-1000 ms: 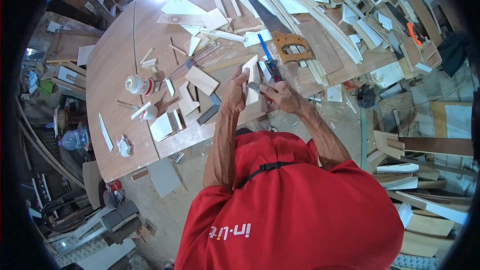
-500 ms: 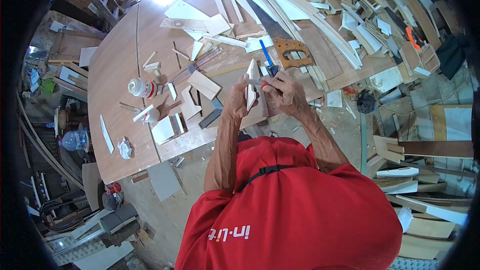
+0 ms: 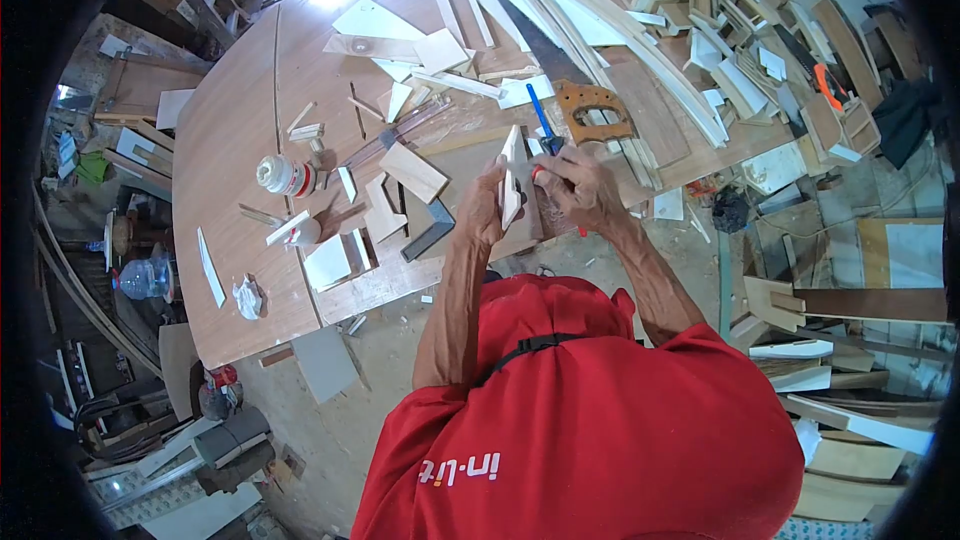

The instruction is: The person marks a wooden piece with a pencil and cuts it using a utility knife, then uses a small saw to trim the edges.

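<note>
Your red shirt (image 3: 600,440) reads "in-lite" in white, upside down at bottom centre; no other writing legible. Counter (image 3: 240,120) is a big brown wood sheet, rounded at the left edge, filling upper centre and littered with pale offcuts, strips and wedges. Room is a cluttered workshop: concrete floor (image 3: 390,380) with chips, timber stacks at right, scrap at left.

Your left hand (image 3: 487,205) grips a thin pale wood piece (image 3: 512,175), held on edge at frame centre over the counter's near edge; fingers wrapped round it. Your right hand (image 3: 572,185) is just beside it, fingers curled tight on a small tool with a red tip (image 3: 537,172) that touches the piece; tool type unclear.

Just above the hands: blue pen (image 3: 542,112) and a handsaw with a brown wooden handle (image 3: 592,112). Left of centre: white jar with red band (image 3: 283,176), lying on its side. Clear plastic bottle (image 3: 140,280) at far left, off the counter.
</note>
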